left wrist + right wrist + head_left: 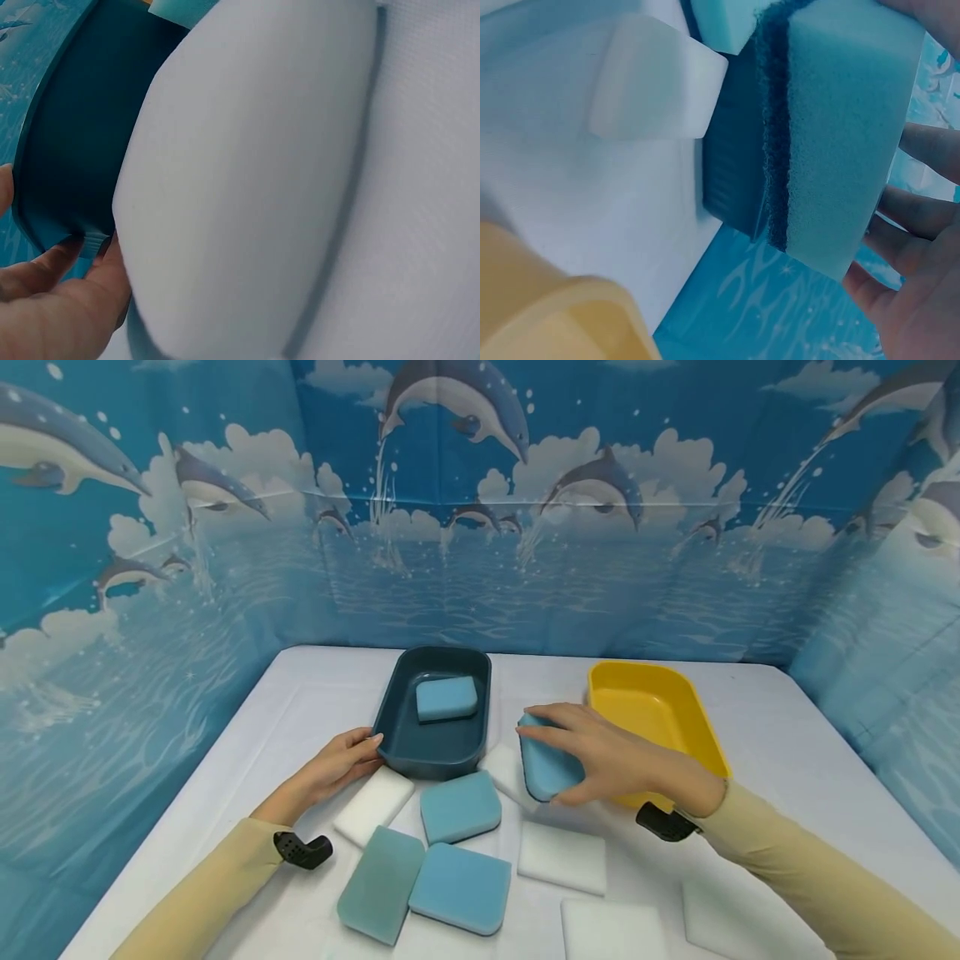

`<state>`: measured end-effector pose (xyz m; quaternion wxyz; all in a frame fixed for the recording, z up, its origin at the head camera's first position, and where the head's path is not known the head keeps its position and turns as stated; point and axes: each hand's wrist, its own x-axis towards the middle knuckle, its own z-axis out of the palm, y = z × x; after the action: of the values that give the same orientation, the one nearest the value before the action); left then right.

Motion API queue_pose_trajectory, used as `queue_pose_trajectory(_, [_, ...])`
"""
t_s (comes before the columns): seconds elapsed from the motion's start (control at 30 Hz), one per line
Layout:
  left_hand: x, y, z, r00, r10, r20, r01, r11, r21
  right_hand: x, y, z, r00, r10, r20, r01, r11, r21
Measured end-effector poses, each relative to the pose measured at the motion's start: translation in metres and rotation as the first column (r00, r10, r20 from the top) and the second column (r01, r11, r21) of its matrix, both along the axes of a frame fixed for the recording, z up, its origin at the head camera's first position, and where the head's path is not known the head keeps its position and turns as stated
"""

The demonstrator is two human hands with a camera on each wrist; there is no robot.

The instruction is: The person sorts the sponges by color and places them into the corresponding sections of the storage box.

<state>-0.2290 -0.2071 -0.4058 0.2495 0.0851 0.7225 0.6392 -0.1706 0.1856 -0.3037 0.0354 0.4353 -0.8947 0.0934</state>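
My right hand (611, 752) holds a blue sponge (548, 760) between thumb and fingers, above the table. In the right wrist view, this sponge (847, 135) shows a dark scouring layer along one side. My left hand (341, 766) grips the near left corner of a dark blue bin (390, 727). One blue sponge (447, 698) lies inside that bin. In the left wrist view, the fingers (75, 300) are at the bin's edge, beside a large white sponge (240, 180). Right of my right hand stands a yellow bin (693, 718), partly hidden by the hand and forearm.
In front of the dark bin lie blue sponges (461, 889) and a greener one (382, 885). Several white sponges (562, 857) are spread about the white table (765, 727). A dolphin-print curtain (480, 585) surrounds the table's back and sides.
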Motion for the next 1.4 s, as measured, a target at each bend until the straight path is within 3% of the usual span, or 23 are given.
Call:
queue_pose_trajectory(0.53, [-0.002,0.001,0.001,1.0,0.025,0.003,-0.025,1.0,0.003,-0.031,-0.029,0.002,0.998,0.058,-0.029,-0.059,0.998,-0.007])
queue_pose_trajectory(0.9, [0.0,0.001,-0.001,1.0,0.017,0.008,-0.018,1.0,0.018,-0.05,-0.045,-0.001,0.998,0.055,0.019,-0.054,0.997,-0.051])
queue_pose_trajectory(1.4, [-0.001,0.001,-0.003,0.999,0.039,0.008,-0.039,0.998,0.041,-0.073,-0.072,0.002,0.997,0.05,0.061,-0.05,0.999,-0.016])
